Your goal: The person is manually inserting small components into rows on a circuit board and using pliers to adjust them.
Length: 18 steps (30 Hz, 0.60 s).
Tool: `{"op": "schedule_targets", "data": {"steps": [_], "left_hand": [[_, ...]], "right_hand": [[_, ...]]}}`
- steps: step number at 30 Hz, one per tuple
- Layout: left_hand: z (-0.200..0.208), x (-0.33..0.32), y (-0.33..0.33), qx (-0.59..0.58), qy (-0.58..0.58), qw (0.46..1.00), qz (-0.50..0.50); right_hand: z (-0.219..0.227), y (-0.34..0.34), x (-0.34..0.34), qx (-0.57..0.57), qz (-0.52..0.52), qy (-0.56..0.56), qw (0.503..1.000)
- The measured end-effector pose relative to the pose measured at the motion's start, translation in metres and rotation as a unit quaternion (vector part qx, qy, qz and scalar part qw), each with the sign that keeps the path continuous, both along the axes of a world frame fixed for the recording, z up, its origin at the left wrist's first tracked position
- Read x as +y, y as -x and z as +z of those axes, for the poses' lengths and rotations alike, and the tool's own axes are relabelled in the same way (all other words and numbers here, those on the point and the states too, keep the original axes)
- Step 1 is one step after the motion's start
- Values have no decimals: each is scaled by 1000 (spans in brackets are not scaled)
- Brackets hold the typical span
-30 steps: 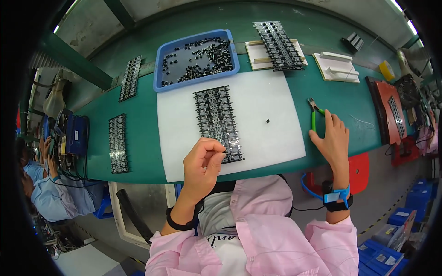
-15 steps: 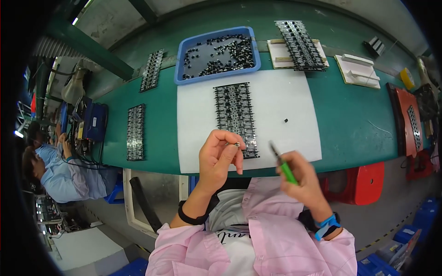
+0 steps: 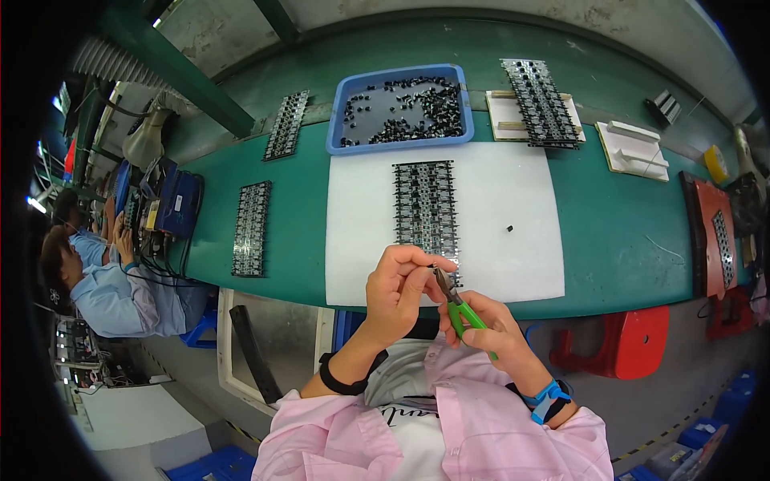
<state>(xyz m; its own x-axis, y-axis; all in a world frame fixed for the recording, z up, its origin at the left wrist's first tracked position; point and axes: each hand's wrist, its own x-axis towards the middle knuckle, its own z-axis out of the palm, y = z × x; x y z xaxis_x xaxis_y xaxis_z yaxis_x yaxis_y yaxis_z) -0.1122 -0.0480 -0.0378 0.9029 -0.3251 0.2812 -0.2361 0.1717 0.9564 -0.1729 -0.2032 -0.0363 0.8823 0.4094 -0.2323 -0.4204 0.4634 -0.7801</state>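
Note:
My right hand (image 3: 496, 325) is closed round green-handled cutting pliers (image 3: 455, 308). Their jaws meet the fingertips of my left hand (image 3: 393, 301), which pinches a small black component (image 3: 434, 267), mostly hidden by the fingers. Just beyond both hands lies a panel of circuit boards (image 3: 424, 200), long and dark with rows of small parts, its near end partly covered by my hands. It rests on a white foam sheet (image 3: 513, 184). A single loose black component (image 3: 509, 228) sits on the sheet, right of the panel.
A blue tray (image 3: 401, 147) of small black components stands behind the panel. More board panels lie left (image 3: 253, 228), far left (image 3: 286, 124) and stacked on a white holder (image 3: 497, 104) at the far right. A red stool (image 3: 634, 341) is at right; co-workers (image 3: 112, 280) sit at left.
My right hand has moved left with the pliers, bringing their jaws to the left hand's fingertips. The whole view has shifted slightly, so the table appears lower and further right.

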Motion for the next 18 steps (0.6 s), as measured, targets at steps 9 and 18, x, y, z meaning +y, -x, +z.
{"op": "schedule_targets", "data": {"steps": [9, 18], "left_hand": [[0, -1, -1, -6, 10, 1000, -8], [0, 0, 0, -7, -7, 1000, -6]], "right_hand": [[5, -1, 3, 31, -14, 36, 999], [1, -1, 4, 36, -15, 26, 999]]}}
